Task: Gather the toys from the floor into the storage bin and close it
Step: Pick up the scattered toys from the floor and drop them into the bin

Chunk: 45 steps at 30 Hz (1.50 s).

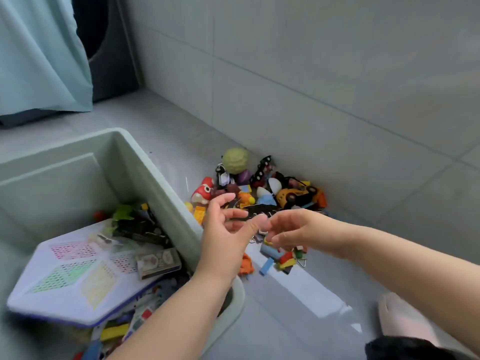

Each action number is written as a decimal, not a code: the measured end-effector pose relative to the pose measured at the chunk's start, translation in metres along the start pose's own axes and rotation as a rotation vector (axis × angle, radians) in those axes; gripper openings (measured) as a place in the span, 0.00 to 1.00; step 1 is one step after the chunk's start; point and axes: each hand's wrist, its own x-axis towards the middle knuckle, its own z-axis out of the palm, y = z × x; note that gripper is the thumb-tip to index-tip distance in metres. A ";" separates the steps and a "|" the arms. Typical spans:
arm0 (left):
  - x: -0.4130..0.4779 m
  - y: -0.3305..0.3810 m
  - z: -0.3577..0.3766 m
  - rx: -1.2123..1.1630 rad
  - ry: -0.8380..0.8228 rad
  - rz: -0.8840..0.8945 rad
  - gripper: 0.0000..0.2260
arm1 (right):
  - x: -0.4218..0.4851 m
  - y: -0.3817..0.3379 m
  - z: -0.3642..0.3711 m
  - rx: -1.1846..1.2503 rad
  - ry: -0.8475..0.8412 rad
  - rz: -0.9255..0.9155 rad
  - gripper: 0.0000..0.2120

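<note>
A pale green storage bin [166,178] stands open on the left, holding a white board with coloured grids [75,276], a small box and mixed toys. A pile of toys lies on the floor against the wall: a green ball [235,160], a red bird [202,193], a yellow car [296,196], a flat black toy [261,211] and small blocks [284,259]. My left hand [228,229] hovers over the pile's near edge, fingers spread, the black toy showing behind them. My right hand [293,229] is beside it, fingers loosely curled down above the small blocks. Both hands are blurred.
A tiled wall [337,87] runs along the right behind the pile. A blue curtain [39,53] and a dark appliance [111,48] stand at the back left. A pale slipper [400,315] is at the lower right on the grey floor.
</note>
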 end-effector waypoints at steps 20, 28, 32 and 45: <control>0.177 -0.114 0.229 0.096 0.238 -0.463 0.35 | 0.209 0.231 -0.209 -0.660 0.251 -0.059 0.25; 0.171 -0.073 0.225 0.281 0.128 -0.262 0.39 | 0.148 0.175 -0.212 -0.514 0.513 -0.424 0.25; 0.159 -0.038 0.192 0.348 0.268 -0.070 0.32 | 0.137 0.117 -0.210 -0.259 0.421 -0.590 0.30; -0.060 0.055 0.029 0.212 0.817 0.158 0.27 | 0.035 -0.032 -0.078 -0.075 -0.181 -0.810 0.39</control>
